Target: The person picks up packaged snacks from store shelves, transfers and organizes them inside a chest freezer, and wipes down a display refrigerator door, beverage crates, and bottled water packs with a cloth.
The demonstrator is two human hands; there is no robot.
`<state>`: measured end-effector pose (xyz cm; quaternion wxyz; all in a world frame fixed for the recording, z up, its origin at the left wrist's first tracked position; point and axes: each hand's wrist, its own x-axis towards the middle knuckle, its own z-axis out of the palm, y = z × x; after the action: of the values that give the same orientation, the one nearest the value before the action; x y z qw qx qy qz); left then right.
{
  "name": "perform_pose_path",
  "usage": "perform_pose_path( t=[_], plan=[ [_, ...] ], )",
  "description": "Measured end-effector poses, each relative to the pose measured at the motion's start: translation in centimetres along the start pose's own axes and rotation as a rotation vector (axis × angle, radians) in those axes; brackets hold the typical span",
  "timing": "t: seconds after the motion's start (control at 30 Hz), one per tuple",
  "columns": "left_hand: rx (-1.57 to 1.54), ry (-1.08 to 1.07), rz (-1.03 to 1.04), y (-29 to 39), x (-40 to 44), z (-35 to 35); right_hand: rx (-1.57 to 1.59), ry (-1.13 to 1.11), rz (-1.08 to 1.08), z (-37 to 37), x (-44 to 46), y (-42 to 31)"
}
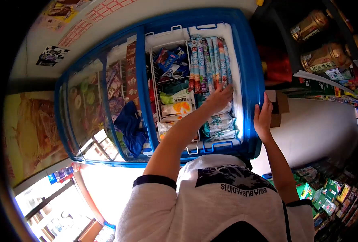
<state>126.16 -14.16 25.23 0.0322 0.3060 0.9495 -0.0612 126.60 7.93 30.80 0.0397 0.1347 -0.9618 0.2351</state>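
My left hand reaches down into an open chest freezer and touches the wrapped ices at its right end, fingers stretched out over them. Above those fingers stand long, colorful ice pop packets in a row. Pale teal-and-white ice cream packets are piled below the hand. My right hand rests with straight fingers on the freezer's blue outer rim, holding nothing. Just left of my left forearm, a white wire basket holds blue packets and orange-and-white packets.
Glass lids cover the freezer's left side, with a dark blue cloth lying on top. Shelves at the upper right hold large jars. Boxed goods crowd the lower right. A cardboard box stands beyond my right hand.
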Motion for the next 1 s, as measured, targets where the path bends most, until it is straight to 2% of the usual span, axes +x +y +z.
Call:
perform_pose_path(
  t=[0.07, 0.1, 0.2, 0.23, 0.27, 0.3, 0.37, 0.4, 0.47, 0.5, 0.53, 0.6, 0.67, 0.73, 0.77, 0.8, 0.87, 0.93, 0.97, 1.0],
  plan=[
    [-0.215, 0.101, 0.033, 0.6, -2.0, -1.2, 0.055, 0.035, -0.031, 0.1, -0.1, 0.1],
    [-0.263, 0.198, -0.026, 0.7, -3.9, -3.2, 0.083, 0.052, -0.045, 0.1, -0.1, 0.0],
    [-0.28, 0.484, -0.454, 0.4, -10.5, -4.3, 0.047, -0.002, 0.058, -0.3, -0.1, -0.6],
    [-0.294, 0.514, -0.615, 0.1, -13.4, -6.8, 0.032, 0.032, 0.003, -0.1, -0.2, -0.3],
    [-0.195, 0.584, -0.762, -0.7, -16.8, -4.5, 0.034, 0.038, -0.008, 0.0, -0.2, -0.1],
    [-0.162, 0.521, -1.004, -0.7, -19.7, -6.0, 0.036, 0.044, -0.02, 0.1, -0.2, -0.1],
    [-0.006, 0.483, -1.204, -0.5, -24.7, -8.0, 0.039, 0.034, -0.012, 0.1, -0.3, -0.1],
    [0.025, 0.497, -1.221, -0.1, -26.8, -7.7, 0.048, 0.045, -0.02, 0.1, -0.3, -0.1],
    [-0.23, 0.424, -1.279, 0.8, -29.3, -6.6, 0.067, 0.073, -0.038, 0.4, -0.2, 0.1],
    [-0.219, 0.451, -1.258, 1.3, -29.2, -6.9, 0.07, 0.071, -0.041, 0.4, -0.2, 0.2],
    [-0.071, 0.489, -1.233, 2.0, -28.7, -7.2, 0.073, 0.067, -0.043, 0.4, -0.3, 0.3],
    [-0.113, 0.567, -1.165, 3.3, -26.9, -8.5, 0.089, 0.067, -0.05, 0.6, -0.2, 0.4],
    [-0.321, 0.652, -1.039, 4.3, -24.3, -7.6, 0.109, 0.064, -0.049, 0.6, -0.3, 0.6],
    [-0.456, 0.602, -0.865, 4.2, -21.5, -6.3, 0.1, 0.051, -0.039, 0.4, -0.3, 0.4],
    [-0.544, 0.522, -0.856, 3.9, -20.0, -5.8, 0.094, 0.046, -0.031, 0.3, -0.3, 0.4],
    [-0.564, 0.528, -0.848, 3.3, -18.6, -4.4, 0.092, 0.043, -0.031, 0.2, -0.4, 0.4],
    [-0.572, 0.514, -0.891, 0.8, -16.7, 0.8, 0.091, 0.039, -0.028, 0.1, -0.3, 0.2],
    [-0.82, 0.318, -1.122, -2.8, -15.0, 4.0, 0.083, 0.008, 0.002, -0.2, -0.2, -0.1],
    [-0.633, 0.378, -1.118, -4.4, -14.4, 6.0, 0.078, -0.008, 0.019, -0.3, -0.3, -0.1],
    [-0.602, 0.31, -1.057, -5.7, -14.1, 7.2, 0.115, 0.0, -0.004, -0.2, -0.3, 0.2]
  ],
)
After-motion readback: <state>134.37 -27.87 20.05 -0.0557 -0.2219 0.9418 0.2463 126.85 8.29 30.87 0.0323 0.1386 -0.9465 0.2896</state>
